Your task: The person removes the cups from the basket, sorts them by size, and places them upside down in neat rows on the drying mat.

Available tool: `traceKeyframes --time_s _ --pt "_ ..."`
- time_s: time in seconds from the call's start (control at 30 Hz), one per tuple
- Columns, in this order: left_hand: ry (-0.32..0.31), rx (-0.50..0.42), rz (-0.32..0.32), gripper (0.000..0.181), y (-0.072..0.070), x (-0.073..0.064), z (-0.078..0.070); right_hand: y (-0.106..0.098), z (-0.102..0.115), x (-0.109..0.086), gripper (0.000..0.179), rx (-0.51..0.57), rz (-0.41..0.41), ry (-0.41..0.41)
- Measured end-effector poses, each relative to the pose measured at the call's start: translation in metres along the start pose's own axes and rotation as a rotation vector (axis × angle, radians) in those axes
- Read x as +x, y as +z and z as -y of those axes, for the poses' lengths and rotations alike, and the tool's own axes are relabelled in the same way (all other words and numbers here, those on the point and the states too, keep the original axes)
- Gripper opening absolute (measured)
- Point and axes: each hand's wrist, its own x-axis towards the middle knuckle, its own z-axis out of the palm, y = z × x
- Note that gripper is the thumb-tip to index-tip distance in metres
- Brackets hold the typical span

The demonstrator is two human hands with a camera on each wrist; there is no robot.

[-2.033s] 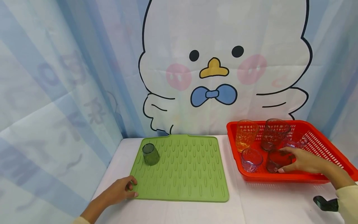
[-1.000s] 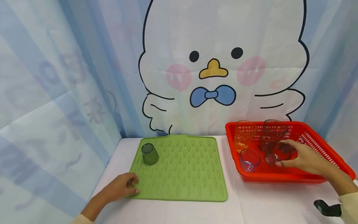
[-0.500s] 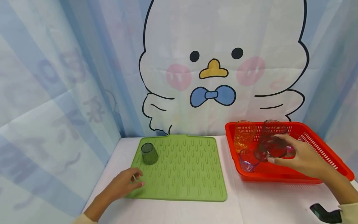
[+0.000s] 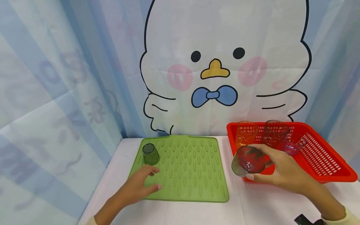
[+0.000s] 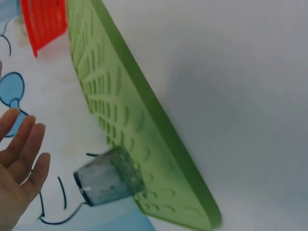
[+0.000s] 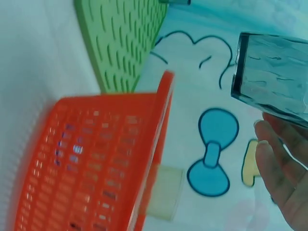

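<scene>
My right hand (image 4: 281, 168) grips a clear, slightly grey drinking glass (image 4: 247, 162) by its side, over the front left corner of the red basket (image 4: 334, 170). In the right wrist view the same glass (image 6: 274, 77) shows a thick base and a rippled wall, lifted above the basket's rim. My left hand (image 4: 137, 184) hovers over the left front part of the green ribbed mat (image 4: 194, 175), fingers spread, holding nothing. Just beyond it, a dark grey-green glass (image 4: 151, 154) stands at the mat's left side. The left wrist view shows that glass (image 5: 108, 177) beside the fingers.
Inside the basket are an amber glass (image 4: 246, 132), a taller dark glass (image 4: 274, 133) and a small purple-tinted glass cup (image 4: 292, 145). A black object (image 4: 306, 220) lies by the right wrist. A printed curtain (image 4: 213, 115) hangs directly behind the table.
My right hand has lifted the glass out of the basket and carried it left and toward me. My left hand has moved rightward over the mat, its fingers opening wider.
</scene>
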Motion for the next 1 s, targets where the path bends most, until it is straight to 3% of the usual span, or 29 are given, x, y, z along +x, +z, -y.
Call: traceKeyframes --time_s 0.2,0.43,0.67,0.83,1.0 --pt "0.061 -0.076 0.022 0.057 0.008 0.001 -0.02 0.016 0.019 -0.002 0.072 0.014 0.036 -0.024" --pt "0.198 -0.13 0.024 0.053 0.017 0.002 -0.045 0.032 0.035 -0.004 0.07 0.06 0.059 -0.046" --pt "0.258 -0.213 0.052 0.056 0.022 0.003 -0.068 0.048 0.045 -0.006 0.073 0.098 0.073 -0.079" --pt "0.358 -0.236 0.038 0.06 0.027 0.006 -0.079 0.057 0.051 -0.004 0.07 0.119 0.101 -0.139" --pt "0.415 -0.262 0.054 0.066 0.032 0.008 -0.089 0.067 0.056 -0.002 0.07 0.156 0.115 -0.208"
